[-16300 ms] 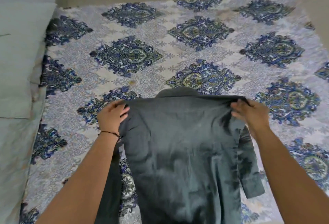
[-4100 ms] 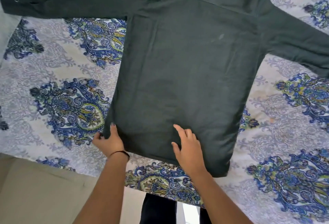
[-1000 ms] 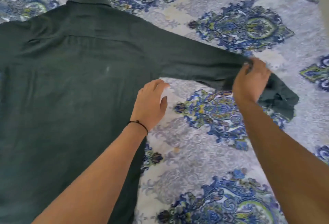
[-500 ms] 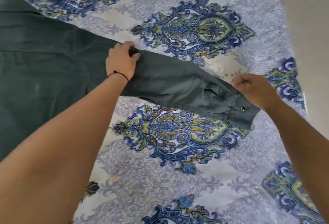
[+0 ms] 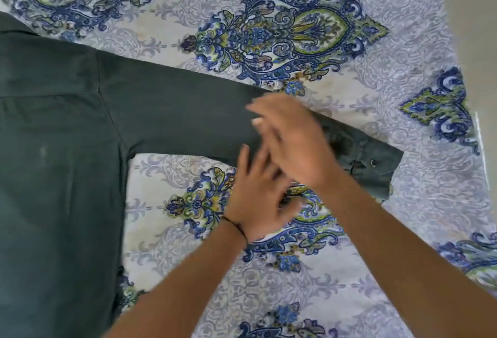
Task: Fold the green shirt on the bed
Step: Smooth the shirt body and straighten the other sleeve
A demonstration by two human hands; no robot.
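Green shirt (image 5: 53, 176) sleeve (image 5: 174, 114) beneath blurred, straight-fingered hands: left hand (image 5: 258, 198), right hand (image 5: 293, 138).

Both my hands are blurred; my right hand (image 5: 293, 138) covers a stretch of the sleeve (image 5: 183, 111) and the fingertips of my left hand (image 5: 255, 200); perhaps neither touches cloth; the shirt (image 5: 61, 149) runs off the left and bottom edges.

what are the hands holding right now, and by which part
Nothing is gripped. The right hand and left hand are open, fingers straight, at the green shirt's sleeve; blur hides any contact.
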